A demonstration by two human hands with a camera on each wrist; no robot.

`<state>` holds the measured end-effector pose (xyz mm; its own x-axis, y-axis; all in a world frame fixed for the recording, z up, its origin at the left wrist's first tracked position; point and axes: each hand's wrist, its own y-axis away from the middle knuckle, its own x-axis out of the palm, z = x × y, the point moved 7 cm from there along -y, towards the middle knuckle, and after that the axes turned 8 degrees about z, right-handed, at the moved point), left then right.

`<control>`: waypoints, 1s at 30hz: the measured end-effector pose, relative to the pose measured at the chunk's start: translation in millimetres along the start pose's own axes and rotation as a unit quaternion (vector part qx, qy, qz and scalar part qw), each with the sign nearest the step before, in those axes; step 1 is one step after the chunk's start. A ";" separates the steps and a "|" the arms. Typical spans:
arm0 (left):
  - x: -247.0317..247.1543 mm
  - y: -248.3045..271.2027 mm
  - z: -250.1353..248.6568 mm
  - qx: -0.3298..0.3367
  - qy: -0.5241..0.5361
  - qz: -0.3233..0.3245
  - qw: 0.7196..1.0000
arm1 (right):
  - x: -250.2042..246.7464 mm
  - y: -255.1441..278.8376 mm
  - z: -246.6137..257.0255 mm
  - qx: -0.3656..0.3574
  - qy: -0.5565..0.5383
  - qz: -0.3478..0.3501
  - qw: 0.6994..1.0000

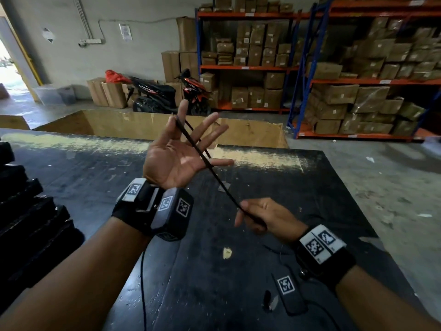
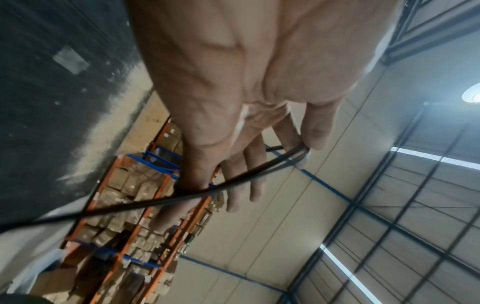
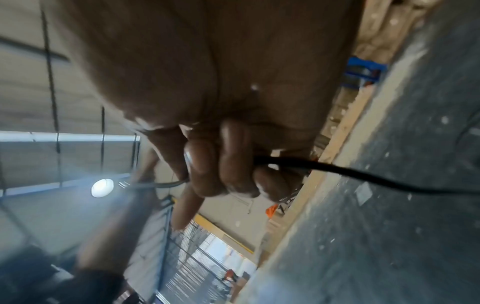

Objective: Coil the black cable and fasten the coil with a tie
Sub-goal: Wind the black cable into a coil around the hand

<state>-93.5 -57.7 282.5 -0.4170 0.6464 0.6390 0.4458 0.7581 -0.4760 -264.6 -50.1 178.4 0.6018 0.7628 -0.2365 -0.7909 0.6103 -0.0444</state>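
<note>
My left hand (image 1: 177, 154) is raised above the black table (image 1: 298, 177), palm towards me, fingers straight and spread. The black cable (image 1: 216, 180) runs in two strands from between the thumb and index finger down across the palm and around the little finger (image 1: 220, 161). In the left wrist view the thumb (image 2: 318, 131) pinches the cable (image 2: 155, 202) against the index finger. From the little finger the cable stretches taut down to my right hand (image 1: 261, 216), lower and to the right. Its curled fingers (image 3: 228, 164) grip the cable (image 3: 363, 176), which trails on towards the table. I see no tie.
Flat black items (image 1: 26, 211) are stacked at the table's left edge. A black device with a printed marker (image 1: 287, 290) and thin wires lie near my right wrist. Beyond the table stand an open wooden crate (image 1: 148, 123), a scooter (image 1: 164, 96) and shelves of cardboard boxes (image 1: 358, 75).
</note>
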 end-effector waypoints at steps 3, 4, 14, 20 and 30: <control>24.2 3.7 3.4 -0.046 0.004 0.052 0.998 | -13.4 -5.5 -17.8 0.001 0.099 -0.028 0.995; 30.7 6.6 8.5 -0.071 0.001 0.060 0.996 | -18.3 -8.2 -20.0 0.005 0.122 -0.033 0.992; -2.0 69.3 115.2 -0.376 -0.139 -0.024 0.916 | -74.5 -35.6 68.8 0.011 0.255 -0.067 0.964; -47.8 68.9 110.5 -0.316 -0.164 -0.141 0.924 | -51.8 -32.5 112.3 -0.008 0.298 -0.022 0.954; -29.0 30.3 63.2 -0.141 -0.107 -0.146 0.973 | -14.4 -7.3 66.1 -0.096 0.163 -0.122 0.974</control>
<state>-117.9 -48.0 211.3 -0.7003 0.4336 0.5670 0.4711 0.8775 -0.0893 -260.1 -51.5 246.3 0.7324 0.4721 -0.4907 -0.6535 0.6896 -0.3120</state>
